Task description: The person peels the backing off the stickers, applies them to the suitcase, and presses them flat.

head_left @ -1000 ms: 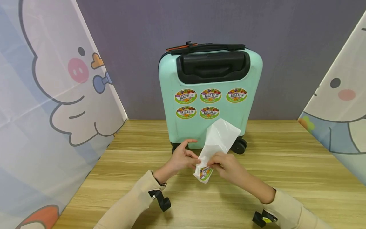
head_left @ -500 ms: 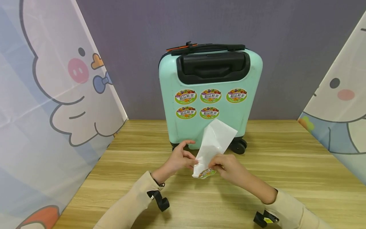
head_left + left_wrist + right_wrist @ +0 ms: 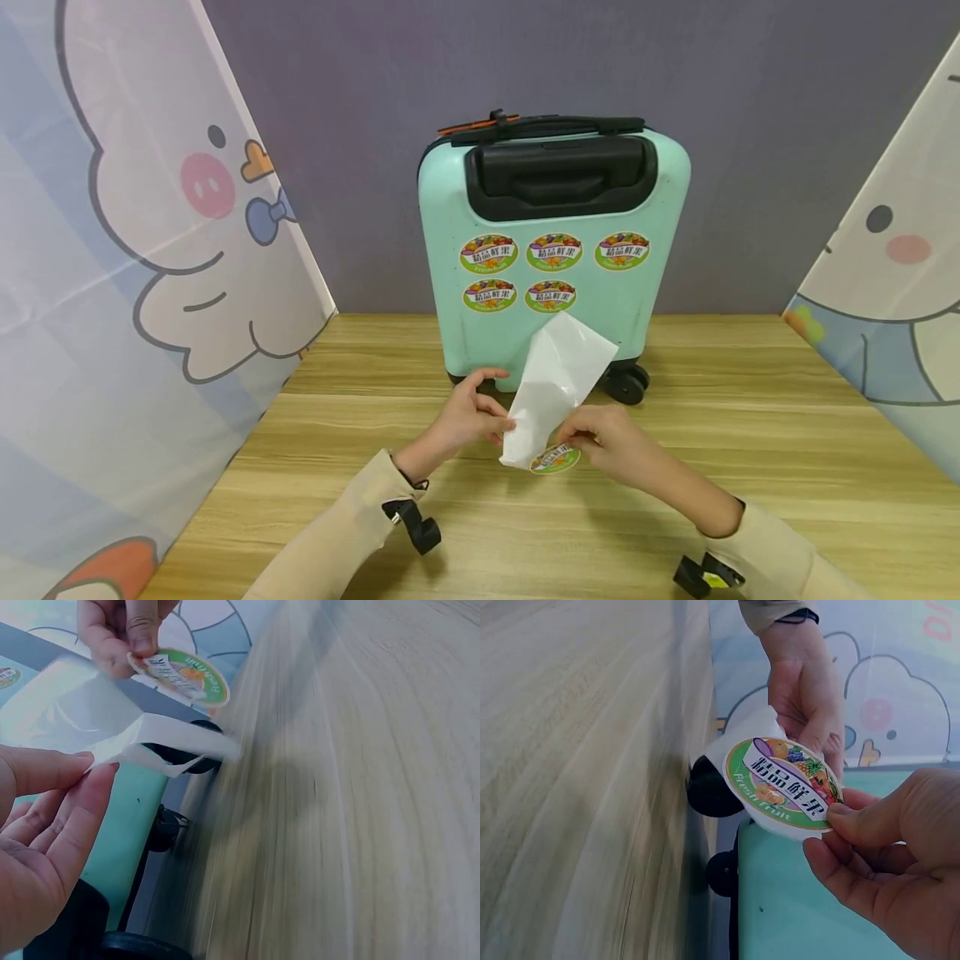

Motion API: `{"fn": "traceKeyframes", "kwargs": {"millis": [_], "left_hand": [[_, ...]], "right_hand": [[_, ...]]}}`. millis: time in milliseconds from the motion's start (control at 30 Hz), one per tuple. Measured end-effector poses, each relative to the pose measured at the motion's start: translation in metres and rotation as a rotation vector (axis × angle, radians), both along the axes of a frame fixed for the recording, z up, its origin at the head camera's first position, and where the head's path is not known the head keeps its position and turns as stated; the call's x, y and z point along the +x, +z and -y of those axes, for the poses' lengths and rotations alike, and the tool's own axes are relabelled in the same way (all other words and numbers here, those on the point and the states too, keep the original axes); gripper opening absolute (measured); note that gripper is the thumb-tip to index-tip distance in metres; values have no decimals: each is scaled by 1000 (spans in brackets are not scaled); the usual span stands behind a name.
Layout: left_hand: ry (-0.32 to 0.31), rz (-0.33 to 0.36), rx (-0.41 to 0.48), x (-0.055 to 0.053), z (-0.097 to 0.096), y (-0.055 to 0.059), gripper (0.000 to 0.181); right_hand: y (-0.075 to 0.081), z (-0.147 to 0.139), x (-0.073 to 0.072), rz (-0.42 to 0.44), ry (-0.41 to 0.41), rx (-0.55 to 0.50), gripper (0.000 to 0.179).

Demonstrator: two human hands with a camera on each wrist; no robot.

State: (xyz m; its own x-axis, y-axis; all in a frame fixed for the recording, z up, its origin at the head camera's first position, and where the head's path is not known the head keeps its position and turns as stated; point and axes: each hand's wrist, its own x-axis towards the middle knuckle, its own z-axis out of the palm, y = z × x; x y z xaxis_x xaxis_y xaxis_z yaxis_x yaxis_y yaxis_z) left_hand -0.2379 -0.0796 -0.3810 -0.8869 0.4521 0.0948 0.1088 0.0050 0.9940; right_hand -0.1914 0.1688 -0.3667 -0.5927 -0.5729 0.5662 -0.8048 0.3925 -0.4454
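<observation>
My right hand [image 3: 611, 442] pinches one edge of an oval fruit sticker [image 3: 784, 782] between thumb and fingers. In the left wrist view the sticker [image 3: 187, 677] stands apart from the white backing paper [image 3: 71, 709]. My left hand [image 3: 465, 421] pinches the left edge of that backing paper [image 3: 558, 367], its index finger stretched out above. Behind both hands stands a mint-green suitcase [image 3: 480, 342], upright, with several of the same oval stickers [image 3: 553, 252] in two rows on its face. The paper overlaps the suitcase's lower part in the head view.
The suitcase rests on a wood-grain table [image 3: 375, 375], a black wheel [image 3: 627, 383] showing at its lower right. A grey wall [image 3: 315, 125] rises behind it. Cartoon-printed cloths [image 3: 150, 192] hang at both sides.
The sticker has come away from the backing paper, and my right hand has drawn it slightly to the right. My left hand and the paper have shifted a little left.
</observation>
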Motion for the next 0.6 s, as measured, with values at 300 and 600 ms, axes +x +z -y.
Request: {"fn": "traceKeyframes", "kwargs": {"millis": [300, 600], "left_hand": [[9, -20, -50, -1, 2, 1, 64], [34, -37, -104, -1, 2, -2, 64]], "right_hand": [[4, -7, 1, 46, -38, -14, 28], [6, -8, 1, 62, -66, -55, 28]]}}
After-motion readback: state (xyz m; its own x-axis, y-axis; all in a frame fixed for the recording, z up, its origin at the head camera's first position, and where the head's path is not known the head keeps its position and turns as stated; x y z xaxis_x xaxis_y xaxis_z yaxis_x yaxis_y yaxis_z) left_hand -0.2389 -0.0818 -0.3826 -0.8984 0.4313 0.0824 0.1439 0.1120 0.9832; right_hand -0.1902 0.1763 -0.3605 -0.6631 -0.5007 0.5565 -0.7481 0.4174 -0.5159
